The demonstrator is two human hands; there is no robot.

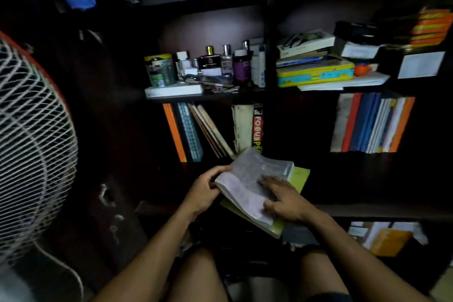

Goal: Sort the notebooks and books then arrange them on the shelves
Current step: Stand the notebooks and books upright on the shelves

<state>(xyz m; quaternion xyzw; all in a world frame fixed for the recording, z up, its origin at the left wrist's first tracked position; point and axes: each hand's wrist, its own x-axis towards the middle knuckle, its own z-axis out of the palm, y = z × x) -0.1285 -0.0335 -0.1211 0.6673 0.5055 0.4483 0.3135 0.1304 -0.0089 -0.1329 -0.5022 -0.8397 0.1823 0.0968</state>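
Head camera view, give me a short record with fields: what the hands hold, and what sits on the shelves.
left hand: left hand grips the near left edge of the grey book
right hand: right hand rests flat on the grey book's cover
under the book: yellow-green notebook
middle shelf, left: upright books, some leaning
middle shelf, right: upright row of notebooks
upper shelf, left: perfume bottles
upper shelf, right: yellow case under stacked items
far left: fan

1. We see a dark open gap on the middle shelf (282,162) between the Focus book (257,127) and the right-hand book row (372,125).
2. Leaning books (210,130) crowd its left end.
3. The fan (31,144) blocks our left side.
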